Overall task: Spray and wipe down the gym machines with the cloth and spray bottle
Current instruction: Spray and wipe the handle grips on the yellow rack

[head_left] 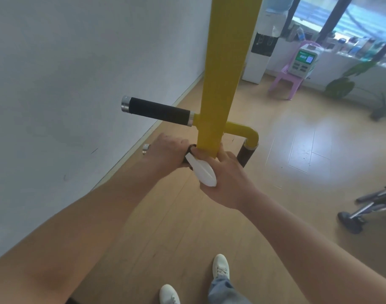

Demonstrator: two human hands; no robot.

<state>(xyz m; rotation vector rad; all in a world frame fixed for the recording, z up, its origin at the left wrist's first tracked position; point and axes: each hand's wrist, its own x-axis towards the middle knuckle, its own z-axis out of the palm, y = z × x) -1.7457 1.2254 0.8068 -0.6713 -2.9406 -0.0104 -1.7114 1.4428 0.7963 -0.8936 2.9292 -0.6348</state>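
A yellow machine post (222,80) runs down the middle of the view, with a black foam handle (159,110) sticking out to its left. My left hand (170,150) grips a lower black handle whose chrome end (146,149) shows past my knuckles. My right hand (225,181) holds a folded white cloth (202,171) against the bottom of the yellow post, thumb pressed on the post. No spray bottle is in view.
A yellow elbow pipe with a dark grip (245,153) hangs to the right of the post. White wall (77,73) at left, wood floor below. A water dispenser (261,49), pink stool (286,81), plant (345,84) and folded metal frame (367,207) stand to the right.
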